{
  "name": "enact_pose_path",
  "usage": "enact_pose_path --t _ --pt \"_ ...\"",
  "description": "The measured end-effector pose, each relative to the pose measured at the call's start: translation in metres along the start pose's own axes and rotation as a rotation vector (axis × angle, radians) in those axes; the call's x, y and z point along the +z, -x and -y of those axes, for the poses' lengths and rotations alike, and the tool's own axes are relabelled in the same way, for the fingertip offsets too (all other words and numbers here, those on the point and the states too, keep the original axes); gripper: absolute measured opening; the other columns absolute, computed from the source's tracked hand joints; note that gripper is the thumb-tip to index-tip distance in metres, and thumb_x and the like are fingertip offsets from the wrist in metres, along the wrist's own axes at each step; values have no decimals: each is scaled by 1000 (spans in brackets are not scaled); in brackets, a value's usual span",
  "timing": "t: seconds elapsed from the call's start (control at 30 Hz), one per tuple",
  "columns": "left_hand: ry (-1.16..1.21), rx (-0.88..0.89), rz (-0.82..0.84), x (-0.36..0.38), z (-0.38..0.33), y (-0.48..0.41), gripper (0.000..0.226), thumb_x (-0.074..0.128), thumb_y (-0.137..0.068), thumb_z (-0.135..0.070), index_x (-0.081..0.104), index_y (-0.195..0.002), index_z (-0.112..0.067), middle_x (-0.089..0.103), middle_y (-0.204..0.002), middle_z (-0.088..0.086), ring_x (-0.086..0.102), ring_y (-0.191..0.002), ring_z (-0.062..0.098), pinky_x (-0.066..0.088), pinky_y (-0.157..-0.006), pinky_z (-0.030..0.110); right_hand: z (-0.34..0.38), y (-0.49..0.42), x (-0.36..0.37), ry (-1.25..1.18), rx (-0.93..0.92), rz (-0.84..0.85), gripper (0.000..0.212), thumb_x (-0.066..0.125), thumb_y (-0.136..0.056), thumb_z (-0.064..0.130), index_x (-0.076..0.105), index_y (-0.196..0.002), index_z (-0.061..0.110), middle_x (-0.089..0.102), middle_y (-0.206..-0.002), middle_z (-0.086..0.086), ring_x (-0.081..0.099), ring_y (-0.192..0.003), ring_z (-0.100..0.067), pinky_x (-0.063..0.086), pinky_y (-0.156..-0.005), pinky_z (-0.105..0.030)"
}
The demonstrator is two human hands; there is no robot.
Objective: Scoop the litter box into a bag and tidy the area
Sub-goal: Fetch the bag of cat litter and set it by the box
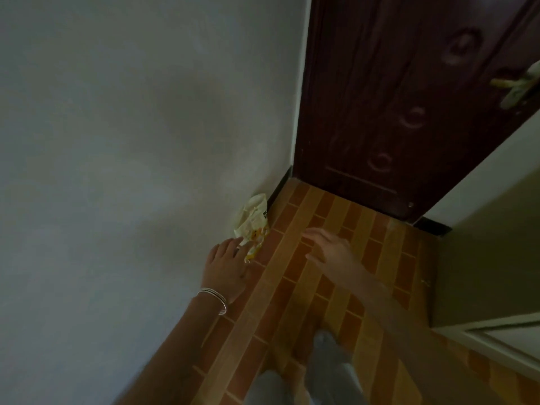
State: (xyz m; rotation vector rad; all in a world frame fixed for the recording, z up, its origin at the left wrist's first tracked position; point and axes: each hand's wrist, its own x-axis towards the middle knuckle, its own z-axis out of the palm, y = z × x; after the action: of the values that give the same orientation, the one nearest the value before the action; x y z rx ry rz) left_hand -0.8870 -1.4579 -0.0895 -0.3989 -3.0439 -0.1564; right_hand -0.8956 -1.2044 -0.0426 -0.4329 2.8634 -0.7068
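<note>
**Q:** Where is the bag?
**A:** The bag (252, 220) is crumpled, pale with yellow print. It lies on the floor (321, 287) against the wall (117, 141), near the corner where the dark door (394, 97) stands.

**Q:** What is the state of the hands?
**A:** The left hand (225, 270) is stretched out flat, fingers straight. Its fingertips (237, 244) reach the bag's lower edge. Whether they press on it cannot be told. A bracelet (214, 299) sits on that wrist. The right hand (330, 249) is spread wide above the floor tiles, palm down, holding nothing. It is just beside the bag and apart from it.

**Q:** What else is in view?
**A:** A pale handle (517, 86) is on the door at the right edge. A dark baseboard (280, 185) runs from the bag to the door. The person's grey trouser legs (330, 369) are at the bottom. The view is dim and slightly blurred.
</note>
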Motion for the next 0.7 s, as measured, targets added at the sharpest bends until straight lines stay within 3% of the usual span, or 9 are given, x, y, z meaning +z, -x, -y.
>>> enact_pose_path --t 0.1,0.23,0.3,0.47,0.7 --pt "12 -56 27 16 -2 -30 44 52 -77 -36 62 -117 -20 64 -118 8 60 -107 30 48 -90 46 -20 -34 -10 -27 -25 46 46 53 -92 25 40 -136 25 38 -141 9 39 -127 -12 27 -105 -33" --pt "96 -188 60 27 -24 -80 52 74 -73 -32 60 -122 -20 61 -123 7 57 -112 30 46 -94 46 -55 -88 -31 -23 -87 100 45 53 -92 24 41 -136 24 38 -141 7 36 -130 -12 33 -106 -40" --pt "117 -203 45 25 -40 -104 50 70 -75 -31 59 -123 -19 61 -123 9 57 -112 31 46 -94 47 -69 -116 -42 -13 -112 132 45 53 -92 25 41 -136 24 37 -142 7 34 -131 -12 32 -107 -41" --pt "130 -290 9 19 -65 -156 50 37 -79 -41 65 -113 -17 67 -111 9 64 -100 32 51 -82 47 -101 -171 -61 -15 -230 205 46 55 -91 25 43 -136 22 38 -142 7 33 -132 -12 25 -108 -32" --pt "75 -414 16 36 -52 -185 47 44 -77 -39 64 -114 -18 67 -111 9 64 -99 31 53 -80 46 -132 -243 -68 10 -322 279 46 56 -90 25 43 -135 24 37 -142 8 33 -132 -10 27 -109 -35"
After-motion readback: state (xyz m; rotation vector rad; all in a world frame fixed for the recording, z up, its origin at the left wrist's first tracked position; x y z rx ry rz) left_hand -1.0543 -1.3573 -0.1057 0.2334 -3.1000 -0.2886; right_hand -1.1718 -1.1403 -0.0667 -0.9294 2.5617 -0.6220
